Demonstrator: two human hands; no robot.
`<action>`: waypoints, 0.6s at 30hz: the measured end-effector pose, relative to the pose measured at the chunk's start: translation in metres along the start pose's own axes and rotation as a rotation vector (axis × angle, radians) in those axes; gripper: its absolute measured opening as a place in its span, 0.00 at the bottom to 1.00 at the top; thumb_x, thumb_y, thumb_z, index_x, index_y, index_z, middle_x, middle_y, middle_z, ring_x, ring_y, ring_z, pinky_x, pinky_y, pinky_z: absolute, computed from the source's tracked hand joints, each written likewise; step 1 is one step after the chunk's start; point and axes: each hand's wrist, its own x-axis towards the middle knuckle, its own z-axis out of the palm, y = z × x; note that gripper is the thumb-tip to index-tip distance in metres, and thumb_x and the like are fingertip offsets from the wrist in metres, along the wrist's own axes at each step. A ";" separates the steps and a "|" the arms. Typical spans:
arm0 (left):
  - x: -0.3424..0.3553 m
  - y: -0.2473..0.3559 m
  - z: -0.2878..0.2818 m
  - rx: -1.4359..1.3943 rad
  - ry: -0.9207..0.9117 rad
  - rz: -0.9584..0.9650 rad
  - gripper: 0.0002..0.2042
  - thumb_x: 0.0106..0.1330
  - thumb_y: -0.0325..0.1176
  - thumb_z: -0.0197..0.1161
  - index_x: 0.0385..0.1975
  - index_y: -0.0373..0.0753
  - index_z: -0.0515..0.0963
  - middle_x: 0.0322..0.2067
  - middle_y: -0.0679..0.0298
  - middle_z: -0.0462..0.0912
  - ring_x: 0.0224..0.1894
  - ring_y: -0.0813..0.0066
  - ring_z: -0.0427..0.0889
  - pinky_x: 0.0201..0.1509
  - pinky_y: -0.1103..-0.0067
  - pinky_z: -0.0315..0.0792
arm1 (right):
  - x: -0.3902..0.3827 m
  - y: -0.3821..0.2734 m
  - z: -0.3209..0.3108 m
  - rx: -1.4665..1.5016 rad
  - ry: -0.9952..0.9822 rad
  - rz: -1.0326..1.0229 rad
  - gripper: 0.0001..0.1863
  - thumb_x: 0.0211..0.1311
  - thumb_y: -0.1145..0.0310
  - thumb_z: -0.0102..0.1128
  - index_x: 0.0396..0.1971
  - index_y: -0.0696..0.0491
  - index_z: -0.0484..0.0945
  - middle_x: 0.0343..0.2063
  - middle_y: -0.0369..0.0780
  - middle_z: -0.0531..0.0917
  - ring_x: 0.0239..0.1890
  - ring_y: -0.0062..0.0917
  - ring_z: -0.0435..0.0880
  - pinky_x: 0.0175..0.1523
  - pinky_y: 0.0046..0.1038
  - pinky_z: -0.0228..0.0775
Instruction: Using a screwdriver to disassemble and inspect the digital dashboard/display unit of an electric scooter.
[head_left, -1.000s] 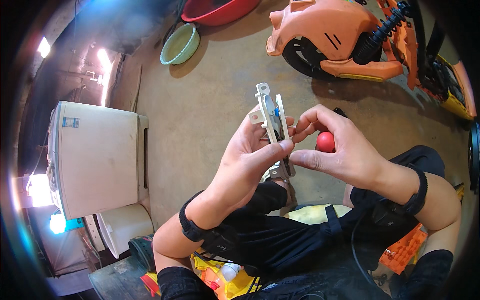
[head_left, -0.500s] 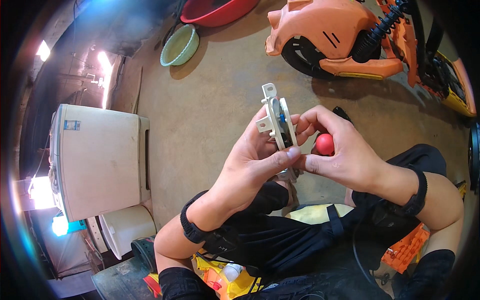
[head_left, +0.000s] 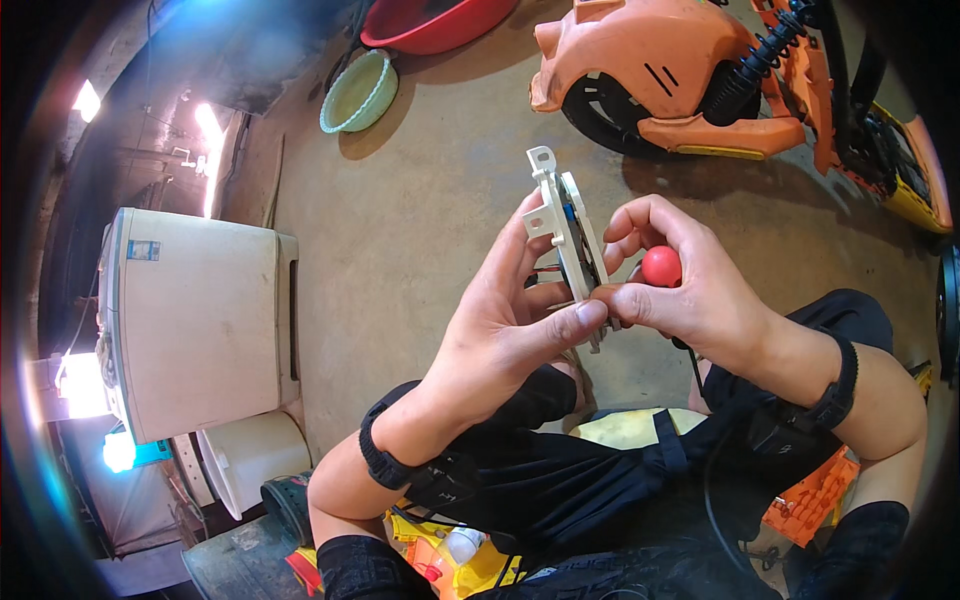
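Concrete floor (head_left: 420, 210) (dim, cluttered room)

- We see one label: a small rectangular sticker (head_left: 143, 250), blue and white, on the top corner of the white boxy appliance (head_left: 200, 320) at left.
- We spot no packages, signs or screens elsewhere.
- Print on the sticker is too small to make out.

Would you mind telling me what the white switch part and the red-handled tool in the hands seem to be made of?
White switch part: looks like moulded plastic, matt off-white, with a thin flat frame and a pierced mounting tab. Its inner parts, seen as blue and dark bits, are too small to judge.
Red-handled tool: the rounded red end looks like smooth, slightly glossy plastic; the rest is hidden by the right hand.
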 end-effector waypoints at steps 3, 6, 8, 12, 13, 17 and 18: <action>-0.001 0.001 0.000 0.017 0.027 0.000 0.48 0.67 0.23 0.69 0.79 0.43 0.41 0.68 0.51 0.62 0.60 0.63 0.81 0.58 0.72 0.80 | 0.000 -0.001 0.002 0.051 0.017 -0.015 0.27 0.57 0.66 0.74 0.51 0.59 0.72 0.39 0.39 0.78 0.41 0.18 0.77 0.48 0.24 0.73; -0.001 0.003 0.001 -0.038 0.045 0.005 0.49 0.66 0.23 0.70 0.80 0.45 0.41 0.68 0.51 0.61 0.60 0.62 0.81 0.58 0.71 0.80 | -0.002 -0.003 0.004 0.080 0.049 -0.010 0.26 0.56 0.66 0.75 0.50 0.58 0.72 0.39 0.38 0.78 0.42 0.18 0.76 0.48 0.23 0.73; -0.001 0.002 0.001 -0.090 0.060 0.019 0.50 0.65 0.23 0.71 0.80 0.47 0.41 0.68 0.52 0.61 0.60 0.60 0.80 0.58 0.69 0.80 | -0.002 -0.005 0.005 0.077 0.052 -0.014 0.26 0.56 0.66 0.75 0.49 0.58 0.71 0.39 0.38 0.78 0.42 0.17 0.76 0.48 0.22 0.73; -0.001 0.002 0.004 -0.142 0.081 0.046 0.51 0.64 0.23 0.72 0.80 0.48 0.42 0.68 0.52 0.61 0.60 0.57 0.80 0.59 0.65 0.79 | -0.003 -0.011 0.005 0.053 0.072 -0.017 0.26 0.56 0.66 0.76 0.48 0.57 0.71 0.39 0.37 0.78 0.41 0.16 0.76 0.47 0.22 0.74; -0.001 0.002 0.004 -0.154 0.091 0.036 0.51 0.63 0.24 0.72 0.80 0.48 0.42 0.68 0.52 0.61 0.60 0.56 0.80 0.60 0.64 0.78 | -0.004 -0.014 0.003 0.050 0.068 -0.017 0.26 0.56 0.66 0.76 0.48 0.57 0.71 0.39 0.37 0.78 0.41 0.16 0.76 0.47 0.22 0.74; -0.003 0.007 0.004 -0.186 0.124 0.021 0.53 0.61 0.25 0.74 0.80 0.48 0.42 0.67 0.53 0.63 0.61 0.56 0.79 0.61 0.62 0.77 | -0.005 -0.026 -0.001 0.070 0.052 0.037 0.26 0.58 0.66 0.75 0.50 0.57 0.70 0.40 0.37 0.77 0.39 0.14 0.77 0.42 0.19 0.75; -0.003 0.008 0.004 -0.205 0.128 0.032 0.53 0.61 0.25 0.74 0.80 0.48 0.42 0.67 0.53 0.63 0.61 0.56 0.79 0.61 0.62 0.77 | -0.005 -0.028 -0.001 0.119 0.048 0.067 0.26 0.58 0.66 0.74 0.51 0.57 0.70 0.40 0.37 0.77 0.37 0.14 0.78 0.39 0.18 0.75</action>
